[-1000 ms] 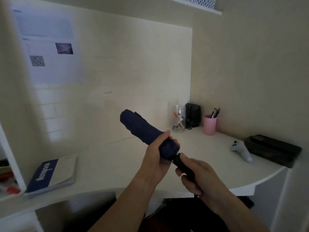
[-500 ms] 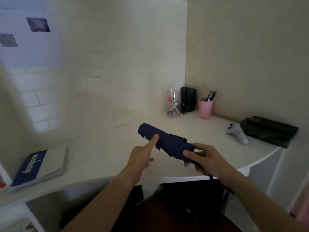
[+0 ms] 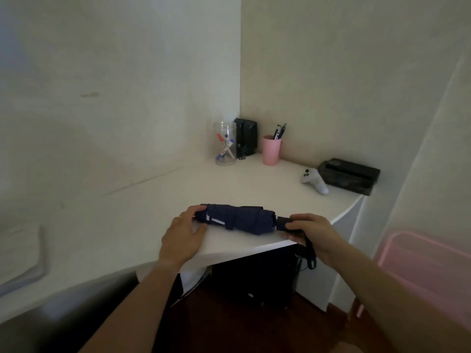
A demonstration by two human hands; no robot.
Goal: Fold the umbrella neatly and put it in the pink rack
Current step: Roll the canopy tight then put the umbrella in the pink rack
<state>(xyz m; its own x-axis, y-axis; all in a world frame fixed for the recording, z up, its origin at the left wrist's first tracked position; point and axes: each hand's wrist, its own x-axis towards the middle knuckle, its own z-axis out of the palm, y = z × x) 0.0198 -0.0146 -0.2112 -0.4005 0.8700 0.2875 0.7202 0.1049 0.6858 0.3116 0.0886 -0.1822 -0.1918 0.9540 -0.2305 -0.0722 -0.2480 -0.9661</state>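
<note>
A folded dark blue umbrella [image 3: 239,219] lies level just above the front edge of the white desk [image 3: 158,207]. My right hand [image 3: 314,233] grips its black handle at the right end, and a black wrist strap hangs below that hand. My left hand [image 3: 182,234] holds the umbrella's left tip with thumb and fingers curled around it. A pink rack [image 3: 418,258] shows blurred at the right edge, lower than the desk.
At the desk's back corner stand a clear jar of markers [image 3: 224,143], a black box [image 3: 246,138] and a pink pen cup [image 3: 272,150]. A white controller [image 3: 314,180] and a black case [image 3: 349,179] lie at the right. Dark items sit under the desk.
The umbrella has come down from a raised tilt to level and low over the desk edge. My left hand has moved from its middle to its left tip. My view has swung right.
</note>
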